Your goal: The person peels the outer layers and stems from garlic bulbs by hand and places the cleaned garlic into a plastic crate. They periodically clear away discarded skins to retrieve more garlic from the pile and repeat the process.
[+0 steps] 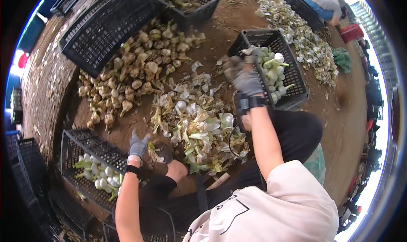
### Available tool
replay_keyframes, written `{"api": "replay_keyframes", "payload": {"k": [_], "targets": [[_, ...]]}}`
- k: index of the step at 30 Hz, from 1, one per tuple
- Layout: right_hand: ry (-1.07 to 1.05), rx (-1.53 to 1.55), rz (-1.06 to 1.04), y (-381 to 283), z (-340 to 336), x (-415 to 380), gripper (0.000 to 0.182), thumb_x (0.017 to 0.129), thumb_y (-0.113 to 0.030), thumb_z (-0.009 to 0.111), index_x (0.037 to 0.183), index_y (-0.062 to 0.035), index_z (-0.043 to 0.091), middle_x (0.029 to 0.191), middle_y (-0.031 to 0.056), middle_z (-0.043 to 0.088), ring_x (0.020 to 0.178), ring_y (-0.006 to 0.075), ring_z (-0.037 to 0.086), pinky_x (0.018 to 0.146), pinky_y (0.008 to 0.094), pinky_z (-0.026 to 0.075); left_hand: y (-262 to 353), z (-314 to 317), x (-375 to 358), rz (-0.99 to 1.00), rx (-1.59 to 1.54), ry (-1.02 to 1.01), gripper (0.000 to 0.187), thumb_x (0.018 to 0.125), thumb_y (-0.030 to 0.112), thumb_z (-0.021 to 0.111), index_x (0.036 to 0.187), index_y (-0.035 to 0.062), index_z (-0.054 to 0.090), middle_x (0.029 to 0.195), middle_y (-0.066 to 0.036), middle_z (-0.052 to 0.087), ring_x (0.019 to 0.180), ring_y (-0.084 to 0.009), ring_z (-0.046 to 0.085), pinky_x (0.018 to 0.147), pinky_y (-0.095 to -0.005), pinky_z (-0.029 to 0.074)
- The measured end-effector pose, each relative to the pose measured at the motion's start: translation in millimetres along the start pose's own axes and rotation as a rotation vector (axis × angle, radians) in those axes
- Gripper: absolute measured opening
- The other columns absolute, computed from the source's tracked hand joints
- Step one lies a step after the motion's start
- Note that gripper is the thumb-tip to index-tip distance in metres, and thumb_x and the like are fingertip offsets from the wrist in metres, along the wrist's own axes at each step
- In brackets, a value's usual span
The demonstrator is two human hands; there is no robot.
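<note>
My left hand (pixel 137 146), in a grey glove, is raised with its fingers apart beside the near crate (pixel 70 142), which holds white peeled bulbs (pixel 98 173). A scrap of stalk (pixel 151 147) lies just right of it. My right hand (pixel 244 77), also gloved and blurred, hovers at the near rim of a second black crate (pixel 292 78) that holds peeled white bulbs with green stems (pixel 271 66). Whether it holds anything I cannot make out. Between my hands lies a heap of peelings and leaves (pixel 195 123). A pile of dirty unpeeled bulbs (pixel 140 68) spreads beyond it.
A large tilted black crate (pixel 106 25) stands behind the unpeeled pile, another crate (pixel 186 4) with bulbs beside it. A long band of peelings (pixel 296 34) runs at the upper right, where another person (pixel 324 4) crouches. Stacked crates (pixel 25 165) stand on the left.
</note>
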State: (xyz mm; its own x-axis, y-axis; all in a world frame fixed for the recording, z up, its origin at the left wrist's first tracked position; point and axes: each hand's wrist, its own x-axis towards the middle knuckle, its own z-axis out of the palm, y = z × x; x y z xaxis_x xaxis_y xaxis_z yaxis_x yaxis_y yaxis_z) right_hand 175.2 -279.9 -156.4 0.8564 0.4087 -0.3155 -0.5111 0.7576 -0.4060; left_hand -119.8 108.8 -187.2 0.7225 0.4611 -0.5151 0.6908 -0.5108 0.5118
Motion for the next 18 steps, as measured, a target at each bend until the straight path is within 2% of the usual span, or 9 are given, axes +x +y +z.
{"api": "replay_keyframes", "payload": {"k": [2,4,7,10,12,14,15,17,18], "targets": [[0.208,-0.51,0.104,35.2,-3.6,13.1,0.03,0.085,-0.031,0.061,0.097,-0.0033,0.061,0.1,0.014,0.065,0.086,0.0285,0.063,0.067,0.0416,0.052,-46.5,22.2,10.7,-0.162,0.017,-0.087,0.06,0.081,0.032,0.065,0.127,0.002,0.041,0.119,-0.023,0.051,0.109,-0.0352,0.049,0.091,-0.0391,0.042],[-0.123,-1.528,-0.323,79.2,-25.2,46.2,0.031,0.081,-0.022,0.064,0.104,-0.0009,0.059,0.097,0.016,0.065,0.088,0.0251,0.062,0.079,0.0349,0.048,-86.3,49.8,13.0,-0.313,-0.274,-0.157,0.051,0.082,0.033,0.063,0.12,0.0035,0.046,0.111,-0.019,0.054,0.101,-0.032,0.052,0.087,-0.0376,0.045],[-0.098,-2.272,0.063,130.1,-40.1,86.6,0.055,0.078,-0.035,0.06,0.125,-0.0079,0.05,0.111,0.0214,0.06,0.102,0.0346,0.058,0.088,0.0401,0.044,-91.7,74.4,7.8,-0.616,-0.873,-0.244,0.039,0.084,0.033,0.06,0.111,0.0056,0.054,0.099,-0.014,0.06,0.088,-0.0271,0.057,0.081,-0.0354,0.048],[-0.085,-2.142,0.137,164.6,-27.7,100.5,0.041,0.074,-0.023,0.06,0.111,-0.0042,0.06,0.109,0.0228,0.06,0.101,0.0359,0.059,0.085,0.0445,0.048,-181.7,124.8,43.0,-0.47,-0.693,-0.109,0.027,0.084,0.025,0.061,0.102,0.0051,0.06,0.083,-0.009,0.064,0.067,-0.0238,0.059,0.067,-0.034,0.049],[-0.102,-2.253,0.121,182.9,-13.2,101.9,0.04,0.075,-0.023,0.06,0.109,-0.0042,0.061,0.109,0.0218,0.06,0.1,0.0356,0.059,0.083,0.0448,0.048,-229.0,145.2,58.3,-0.19,-0.366,0.26,0.017,0.084,0.019,0.061,0.09,0.0027,0.062,0.076,-0.005,0.061,0.063,-0.0157,0.056,0.057,-0.0307,0.047],[-0.284,-2.314,0.365,219.6,-33.8,119.0,0.044,0.071,-0.027,0.065,0.11,-0.0071,0.061,0.103,0.0222,0.062,0.098,0.0358,0.06,0.082,0.0457,0.049,-133.9,101.2,42.2,-0.281,-0.5,0.347,0.019,0.085,0.015,0.06,0.098,0.0009,0.061,0.077,-0.004,0.061,0.064,-0.0138,0.055,0.057,-0.0283,0.045],[-0.275,-2.314,0.322,229.7,-35.0,104.9,0.04,0.07,-0.028,0.065,0.104,-0.007,0.064,0.098,0.0211,0.063,0.095,0.0362,0.061,0.08,0.0459,0.049,-86.5,84.8,39.1,-0.263,-0.537,0.382,0.022,0.085,0.014,0.06,0.102,0.0004,0.06,0.077,-0.004,0.061,0.065,-0.0132,0.054,0.058,-0.0271,0.045],[-0.397,-2.357,0.299,236.1,-32.1,78.2,0.04,0.071,-0.03,0.065,0.103,-0.0061,0.064,0.096,0.0205,0.064,0.092,0.0365,0.061,0.079,0.0459,0.049,-81.4,106.0,61.0,0.023,-0.856,0.329,0.025,0.086,0.016,0.059,0.106,0.0011,0.059,0.081,-0.006,0.062,0.068,-0.0136,0.055,0.06,-0.0266,0.045],[-0.514,-2.395,0.255,243.8,-35.1,59.8,0.041,0.071,-0.033,0.065,0.102,-0.0052,0.064,0.094,0.02,0.064,0.09,0.0368,0.061,0.078,0.0459,0.049,9.5,85.4,31.7,-0.091,-0.559,0.193,0.021,0.089,0.013,0.052,0.106,0.0045,0.06,0.097,-0.008,0.064,0.083,-0.0184,0.06,0.07,-0.0301,0.048]]}}
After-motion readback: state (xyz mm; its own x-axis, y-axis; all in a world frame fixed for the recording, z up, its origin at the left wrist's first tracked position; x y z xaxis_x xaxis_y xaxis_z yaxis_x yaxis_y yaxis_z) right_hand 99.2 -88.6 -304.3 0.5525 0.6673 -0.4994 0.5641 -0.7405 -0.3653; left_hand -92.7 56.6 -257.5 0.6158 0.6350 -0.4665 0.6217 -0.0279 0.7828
